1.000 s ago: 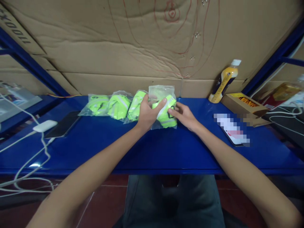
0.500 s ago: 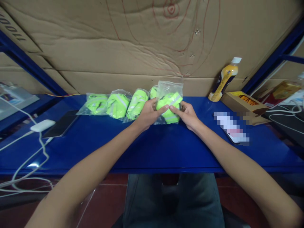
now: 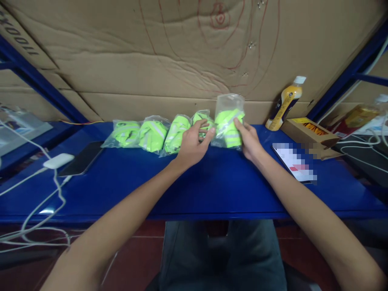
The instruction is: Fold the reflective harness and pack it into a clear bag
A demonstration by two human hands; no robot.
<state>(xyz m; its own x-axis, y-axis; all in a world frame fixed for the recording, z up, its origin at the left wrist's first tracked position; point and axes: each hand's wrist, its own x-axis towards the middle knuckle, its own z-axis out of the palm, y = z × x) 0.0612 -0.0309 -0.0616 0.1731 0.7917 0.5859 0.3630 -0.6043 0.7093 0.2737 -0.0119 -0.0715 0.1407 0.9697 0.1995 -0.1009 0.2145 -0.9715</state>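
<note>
My right hand (image 3: 249, 139) grips the right side of a clear plastic bag (image 3: 229, 125) with a folded neon-yellow reflective vest or strap inside; its empty top stands up against the cardboard. My left hand (image 3: 195, 141) is off that bag, its fingers apart and curved, in front of another neon-yellow bag (image 3: 200, 116) that it partly covers. Whether it touches that one I cannot tell. To its left, similar bags lie in a row: one (image 3: 176, 133) beside the hand, one (image 3: 153, 134) in the middle and one (image 3: 125, 133) at the far left end.
On the blue table (image 3: 194, 190), a dark phone (image 3: 83, 159) and a white adapter (image 3: 59, 161) with cables lie left. To the right are a lit phone (image 3: 292, 161), a yellow bottle (image 3: 285, 105) and an open cardboard box (image 3: 312, 131). A cardboard sheet (image 3: 121, 72) stands behind.
The held bag has moved right, away from the row. My left hand has let go of it and opened, while my right hand keeps hold.
</note>
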